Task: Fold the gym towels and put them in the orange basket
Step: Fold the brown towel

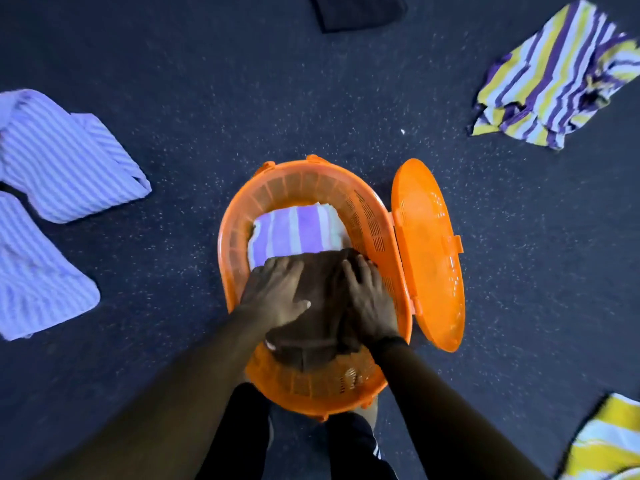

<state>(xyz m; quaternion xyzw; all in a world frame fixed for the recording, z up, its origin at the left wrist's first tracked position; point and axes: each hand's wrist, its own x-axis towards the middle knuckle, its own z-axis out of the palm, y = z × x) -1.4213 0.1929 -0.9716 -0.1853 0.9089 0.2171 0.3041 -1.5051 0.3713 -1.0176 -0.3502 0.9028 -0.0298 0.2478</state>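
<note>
An orange basket [304, 181] stands on the dark floor in the middle of the head view, its hinged lid [429, 251] swung open to the right. A folded purple-and-white striped towel [298, 230] lies in its far half. A folded dark brown towel [318, 323] lies in the near half. My left hand [277, 292] and my right hand [370, 299] both press flat on the brown towel, fingers spread and pointing away from me.
Two lilac striped towels [62, 157] [31, 271] lie on the floor at the left. A crumpled purple-yellow striped towel [557, 81] is at the upper right, another yellow striped one [606, 445] at the lower right. A black cloth [360, 12] lies at the top.
</note>
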